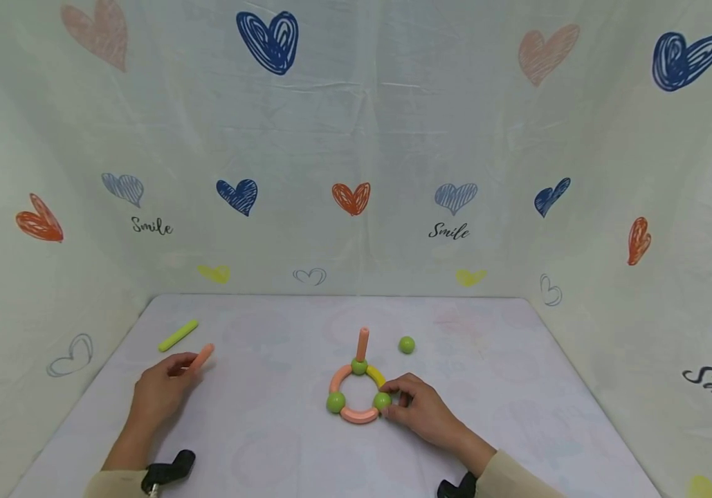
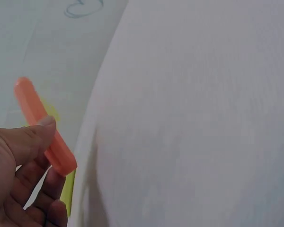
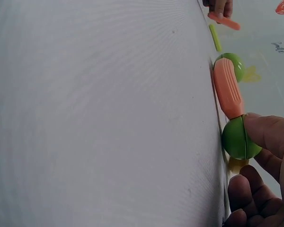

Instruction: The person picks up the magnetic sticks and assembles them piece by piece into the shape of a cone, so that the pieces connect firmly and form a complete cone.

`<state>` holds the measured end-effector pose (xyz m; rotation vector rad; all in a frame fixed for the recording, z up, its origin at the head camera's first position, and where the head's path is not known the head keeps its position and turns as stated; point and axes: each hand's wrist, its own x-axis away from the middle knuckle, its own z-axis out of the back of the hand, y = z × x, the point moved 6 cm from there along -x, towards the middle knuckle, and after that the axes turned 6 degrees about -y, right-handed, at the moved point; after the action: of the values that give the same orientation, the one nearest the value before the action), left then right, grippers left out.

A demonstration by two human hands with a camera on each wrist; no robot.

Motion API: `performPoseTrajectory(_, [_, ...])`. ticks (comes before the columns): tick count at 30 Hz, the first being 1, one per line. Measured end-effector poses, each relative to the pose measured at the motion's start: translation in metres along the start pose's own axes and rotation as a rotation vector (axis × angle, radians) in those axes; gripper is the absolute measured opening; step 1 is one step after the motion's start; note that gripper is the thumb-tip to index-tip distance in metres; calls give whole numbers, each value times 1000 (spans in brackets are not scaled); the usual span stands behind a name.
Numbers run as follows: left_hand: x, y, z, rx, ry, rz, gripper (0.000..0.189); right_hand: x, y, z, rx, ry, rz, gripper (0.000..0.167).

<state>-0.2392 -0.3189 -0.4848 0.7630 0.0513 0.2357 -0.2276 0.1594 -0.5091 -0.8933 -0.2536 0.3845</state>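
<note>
White tabletop (image 1: pixel 268 449): left hand (image 1: pixel 159 394) pinches an orange stick (image 1: pixel 203 356), right hand (image 1: pixel 421 409) pinches the ring (image 1: pixel 359 416) by a green ball (image 1: pixel 382 401); stick's likely light, stiff, slick, best held mid-length

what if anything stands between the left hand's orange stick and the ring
Nothing visible stands between the stick and the ring. The right hand pinches the ring's right side, away from the stick.
</note>
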Motion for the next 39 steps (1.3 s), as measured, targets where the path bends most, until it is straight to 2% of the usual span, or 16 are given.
performPoseTrajectory(5, [4, 16, -6, 74, -18, -37, 42, 0, 0, -1, 2, 0, 3, 33])
performPoseTrajectory(17, [16, 44, -29, 141, -45, -81, 39, 0, 2, -1, -3, -2, -11, 33])
performPoseTrajectory(22, [20, 54, -43, 150, -76, -112, 38, 0, 3, -2, -1, -2, -15, 32])
performPoseTrajectory(31, [35, 87, -65, 174, -109, -170, 35, -1, 1, -1, -12, -6, -7, 32])
performPoseTrajectory(39, [47, 114, -93, 209, -145, -206, 32, 0, 0, 0, -20, -6, 5, 33])
